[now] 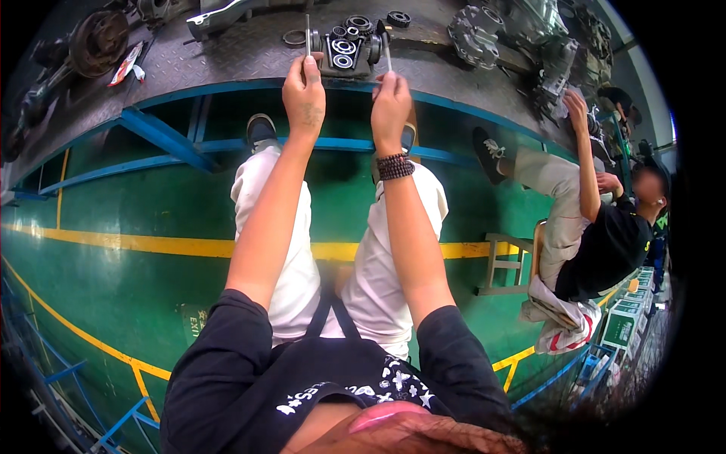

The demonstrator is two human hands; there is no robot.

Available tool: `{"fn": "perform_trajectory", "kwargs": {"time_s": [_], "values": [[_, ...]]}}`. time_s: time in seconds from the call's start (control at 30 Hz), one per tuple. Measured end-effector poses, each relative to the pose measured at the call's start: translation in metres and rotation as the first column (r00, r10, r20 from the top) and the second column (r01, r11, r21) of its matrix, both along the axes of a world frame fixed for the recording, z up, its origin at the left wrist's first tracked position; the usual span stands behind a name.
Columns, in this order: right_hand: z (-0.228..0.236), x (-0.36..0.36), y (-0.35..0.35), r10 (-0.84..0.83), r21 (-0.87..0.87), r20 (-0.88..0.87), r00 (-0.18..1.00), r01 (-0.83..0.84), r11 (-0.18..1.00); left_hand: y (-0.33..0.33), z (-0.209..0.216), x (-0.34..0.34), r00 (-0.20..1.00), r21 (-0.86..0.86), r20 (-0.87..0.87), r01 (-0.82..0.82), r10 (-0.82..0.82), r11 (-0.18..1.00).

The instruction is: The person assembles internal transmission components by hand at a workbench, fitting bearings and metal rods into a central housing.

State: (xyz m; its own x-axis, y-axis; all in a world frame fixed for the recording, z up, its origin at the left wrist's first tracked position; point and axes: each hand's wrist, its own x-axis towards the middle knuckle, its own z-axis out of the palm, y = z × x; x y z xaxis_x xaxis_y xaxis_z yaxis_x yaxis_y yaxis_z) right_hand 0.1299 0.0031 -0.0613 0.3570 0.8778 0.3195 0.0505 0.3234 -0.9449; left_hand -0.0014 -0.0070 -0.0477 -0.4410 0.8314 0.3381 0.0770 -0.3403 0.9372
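Observation:
Near the workbench's front edge, my left hand [305, 98] is closed around the lower end of a slim metal rod [308, 32], which points up. My right hand [392, 104] pinches a second slim metal rod [389, 57], tilted slightly; a dark part shows by its upper end, and I cannot tell whether they are joined. Between the two rods lies a cluster of bearings [344, 53] and gears on a small dark tray [346, 73]. A dark beaded bracelet [395, 166] circles my right wrist.
A metal ring [293, 37] and another bearing [398, 18] lie on the steel bench [227, 68]. Metal housings [476, 34] stand to the right, a rusty hub [98, 41] to the left. A co-worker [605, 242] sits at right by a stool [503, 265]. Blue frame bars [162, 136] run beneath.

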Motion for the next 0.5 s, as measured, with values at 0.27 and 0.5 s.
{"fn": "perform_trajectory", "kwargs": {"time_s": [0.27, 0.5], "values": [[0.014, -0.008, -0.009, 0.153, 0.113, -0.097, 0.983, -0.142, 0.983, -0.003, 0.002, 0.003, 0.970, 0.017, -0.165, -0.180, 0.180, 0.984], [0.005, -0.001, -0.007, 0.127, 0.006, -0.083, 0.988, -0.127, 0.992, -0.004, -0.001, 0.013, 0.977, -0.066, -0.155, -0.156, 0.144, 0.986]]}}
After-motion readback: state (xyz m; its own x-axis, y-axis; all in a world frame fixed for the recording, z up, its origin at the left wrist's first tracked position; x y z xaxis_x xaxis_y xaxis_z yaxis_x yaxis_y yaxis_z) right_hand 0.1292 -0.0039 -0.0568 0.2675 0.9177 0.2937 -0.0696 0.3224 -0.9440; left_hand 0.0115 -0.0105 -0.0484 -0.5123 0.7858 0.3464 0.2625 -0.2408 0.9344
